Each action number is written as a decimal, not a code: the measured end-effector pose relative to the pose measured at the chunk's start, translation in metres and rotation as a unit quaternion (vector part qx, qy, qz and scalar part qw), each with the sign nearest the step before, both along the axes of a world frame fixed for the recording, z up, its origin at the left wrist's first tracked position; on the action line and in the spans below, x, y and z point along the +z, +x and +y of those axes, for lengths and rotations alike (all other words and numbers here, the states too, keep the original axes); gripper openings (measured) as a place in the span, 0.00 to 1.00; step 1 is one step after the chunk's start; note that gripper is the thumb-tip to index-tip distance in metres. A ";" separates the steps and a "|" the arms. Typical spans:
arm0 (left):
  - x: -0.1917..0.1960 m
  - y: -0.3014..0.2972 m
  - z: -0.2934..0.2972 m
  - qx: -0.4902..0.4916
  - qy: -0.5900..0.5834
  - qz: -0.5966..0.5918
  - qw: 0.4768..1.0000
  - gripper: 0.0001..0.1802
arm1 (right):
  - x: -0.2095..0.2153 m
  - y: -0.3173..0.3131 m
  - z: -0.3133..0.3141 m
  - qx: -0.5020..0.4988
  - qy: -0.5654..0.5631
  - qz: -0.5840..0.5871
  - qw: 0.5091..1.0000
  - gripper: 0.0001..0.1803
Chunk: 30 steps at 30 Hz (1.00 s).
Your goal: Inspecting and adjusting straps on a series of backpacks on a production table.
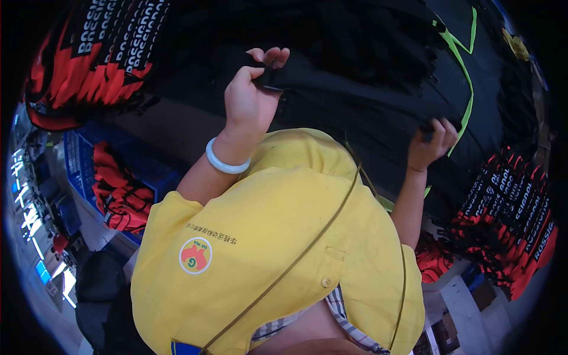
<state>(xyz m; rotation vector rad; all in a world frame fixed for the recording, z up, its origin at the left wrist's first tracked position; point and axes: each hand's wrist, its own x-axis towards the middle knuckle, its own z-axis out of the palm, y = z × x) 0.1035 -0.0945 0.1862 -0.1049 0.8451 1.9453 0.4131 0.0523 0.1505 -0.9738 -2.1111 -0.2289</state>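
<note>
Head view: a soft black fabric garment with lime-green piping [378,89] is spread between the hands, its upper edge pinched in the closed left hand [248,97] and its lower right edge gripped by the closed right hand [431,145]. It is judged light, limp and prone to sagging, so its edges are best gripped, well apart, as they are held now.

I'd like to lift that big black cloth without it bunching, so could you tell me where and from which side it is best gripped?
Grip the black cloth along its near edge, coming from the person's side, at two well-spaced points. That edge hangs free toward the body. The left hand and right hand already pinch folds there, far apart, so the sheet should probably stay spread.
</note>
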 end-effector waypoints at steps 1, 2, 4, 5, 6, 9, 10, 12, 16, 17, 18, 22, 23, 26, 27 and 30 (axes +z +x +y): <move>0.003 -0.003 -0.002 -0.008 0.029 0.001 1.000 0.10 | 0.001 0.014 0.005 -0.027 0.013 -0.010 1.000 0.09; 0.006 -0.004 -0.004 -0.015 0.061 0.011 0.998 0.10 | 0.001 0.024 0.011 -0.046 0.021 -0.030 0.998 0.11; 0.009 -0.001 -0.008 -0.037 0.084 -0.019 0.996 0.10 | -0.004 0.040 0.012 -0.045 0.025 -0.047 0.998 0.12; 0.010 0.003 -0.009 -0.057 0.095 -0.043 0.993 0.09 | -0.006 0.045 0.010 -0.034 0.030 -0.038 0.998 0.12; 0.011 0.005 -0.010 -0.063 0.095 -0.041 0.993 0.10 | -0.007 0.049 0.008 -0.034 0.029 -0.023 0.999 0.12; 0.015 0.010 -0.012 -0.055 0.090 -0.014 0.994 0.10 | -0.007 0.048 -0.003 -0.008 -0.071 0.068 0.995 0.13; 0.015 0.010 -0.013 -0.053 0.084 -0.017 0.995 0.10 | -0.006 0.044 -0.010 -0.007 -0.093 0.102 0.990 0.15; 0.016 0.010 -0.014 -0.056 0.096 -0.004 0.994 0.10 | -0.001 0.037 -0.019 -0.009 -0.124 0.159 0.979 0.17; 0.006 0.010 -0.016 -0.046 0.102 -0.035 0.993 0.09 | 0.013 0.023 -0.027 -0.022 -0.120 0.258 0.958 0.20; 0.002 0.007 -0.016 -0.050 0.126 -0.045 0.990 0.09 | 0.016 0.022 -0.025 -0.037 -0.102 0.300 0.948 0.20; -0.003 0.002 -0.015 -0.039 0.113 -0.060 0.991 0.10 | 0.018 0.020 -0.024 0.000 -0.133 0.364 0.922 0.20; -0.020 -0.026 -0.021 -0.058 0.094 -0.085 0.990 0.10 | 0.034 0.026 -0.020 0.240 -0.406 0.667 0.577 0.20; -0.023 -0.036 -0.022 -0.042 0.077 -0.112 0.990 0.09 | 0.038 0.027 -0.019 0.268 -0.432 0.686 0.521 0.23; -0.037 -0.059 -0.025 -0.052 0.102 -0.181 0.977 0.08 | 0.046 0.023 -0.016 0.226 -0.450 0.731 0.460 0.24; -0.042 -0.064 -0.027 -0.042 0.091 -0.180 0.979 0.08 | 0.045 0.018 -0.015 0.199 -0.444 0.739 0.466 0.24; -0.052 -0.077 -0.029 -0.030 0.102 -0.200 0.974 0.10 | 0.041 0.009 -0.013 0.309 -0.460 0.751 0.358 0.23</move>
